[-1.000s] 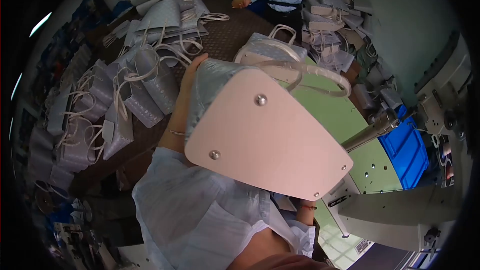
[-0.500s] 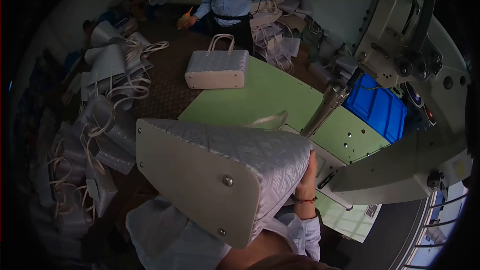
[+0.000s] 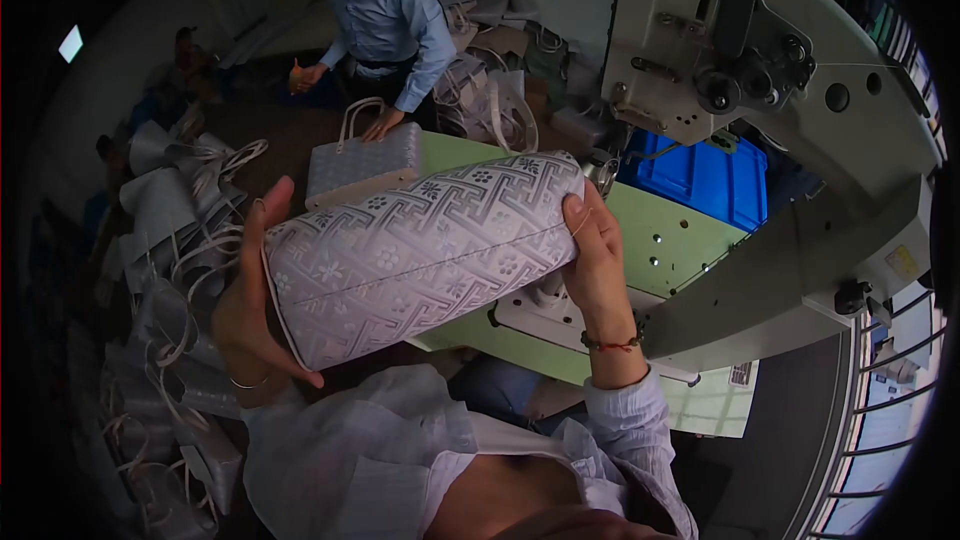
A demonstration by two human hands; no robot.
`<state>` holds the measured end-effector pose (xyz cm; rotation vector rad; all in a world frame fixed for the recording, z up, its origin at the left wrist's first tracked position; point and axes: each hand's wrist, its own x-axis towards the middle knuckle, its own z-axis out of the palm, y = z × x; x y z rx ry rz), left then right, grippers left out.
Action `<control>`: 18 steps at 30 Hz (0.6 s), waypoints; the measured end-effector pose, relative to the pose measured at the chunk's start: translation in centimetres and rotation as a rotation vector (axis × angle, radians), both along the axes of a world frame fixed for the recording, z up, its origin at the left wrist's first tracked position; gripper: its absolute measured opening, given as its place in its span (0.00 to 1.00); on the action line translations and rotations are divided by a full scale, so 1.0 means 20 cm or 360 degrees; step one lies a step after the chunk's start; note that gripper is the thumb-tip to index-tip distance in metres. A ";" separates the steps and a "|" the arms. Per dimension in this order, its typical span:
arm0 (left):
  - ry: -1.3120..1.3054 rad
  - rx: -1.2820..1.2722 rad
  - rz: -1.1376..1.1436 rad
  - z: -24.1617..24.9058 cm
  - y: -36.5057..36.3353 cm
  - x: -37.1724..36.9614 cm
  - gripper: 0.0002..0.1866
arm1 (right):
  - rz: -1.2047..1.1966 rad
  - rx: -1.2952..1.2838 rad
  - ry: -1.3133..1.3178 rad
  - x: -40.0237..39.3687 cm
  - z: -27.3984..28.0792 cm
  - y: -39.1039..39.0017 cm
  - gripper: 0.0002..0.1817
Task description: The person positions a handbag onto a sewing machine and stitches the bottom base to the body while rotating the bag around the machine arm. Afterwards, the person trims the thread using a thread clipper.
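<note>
Between both hands (image 3: 600,260), bag (image 3: 420,250) now sideways.

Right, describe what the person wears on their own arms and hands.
Both arms wear loose, crinkled pale white sleeves. The right hand is bare, with a thin red bead bracelet on the wrist. The left hand is bare too, with a thin silvery bangle on its wrist.

A green table (image 3: 690,240) carries a grey sewing machine (image 3: 780,90) and a blue bin (image 3: 705,178). Bags (image 3: 170,240) pile on the dim left; barred window (image 3: 880,410) at right.
</note>
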<state>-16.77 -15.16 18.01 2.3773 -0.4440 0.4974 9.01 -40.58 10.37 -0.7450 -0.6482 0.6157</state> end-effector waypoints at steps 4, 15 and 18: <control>-0.0727 -0.0075 0.0198 -0.02 -0.08 0.25 0.81 | -0.0177 0.0123 0.0049 0.04 0.05 0.04 0.23; -0.0355 -0.0353 0.0210 0.14 -0.40 0.73 0.73 | -0.0624 0.0085 0.0448 0.28 -0.21 -0.23 0.21; -0.0400 -0.0002 -0.0119 0.00 -0.31 0.95 0.72 | -0.0755 0.0028 0.0634 0.39 -0.35 -0.28 0.18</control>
